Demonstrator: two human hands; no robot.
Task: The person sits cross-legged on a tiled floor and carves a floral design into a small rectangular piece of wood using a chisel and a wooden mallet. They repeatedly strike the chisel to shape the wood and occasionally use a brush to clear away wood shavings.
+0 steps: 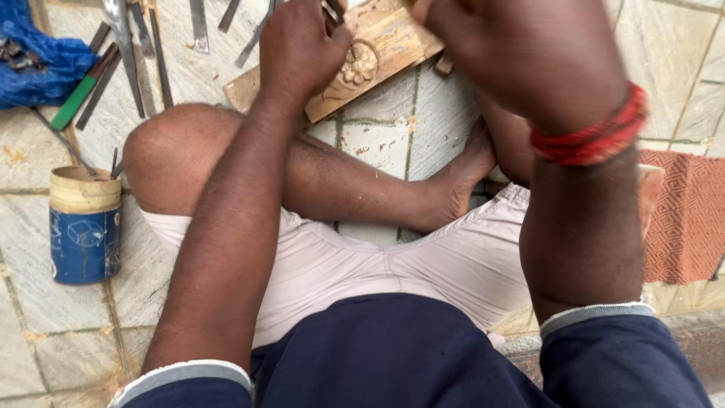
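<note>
a person sits cross-legged on a stone-tiled floor (381, 143), seen from above. a carved wooden plank (377, 57) lies on the floor at the far middle, just beyond the bent left knee (170, 147). its long axis runs on a slant, from the nearer left end up to the farther right end, and a carved flower (358, 65) faces upward on it.

the left hand (302, 45) rests on the plank, its grip closed around a thin metal tool whose tip shows just past the fingers near the top edge. the right hand (521, 53) is raised closer to the camera and blurred; it hides the plank's right end, and i cannot tell whether its grip is closed on anything. a red thread band (596, 136) circles the right wrist.

far left, a row of metal chisels (140, 53) lies on the floor beside a green-handled tool (75, 102) and a crumpled blue cloth (38, 60). nearer on the left stands a blue and tan tin (84, 227) with thin tools in it. a patterned orange mat (687, 215) lies at the right.
</note>
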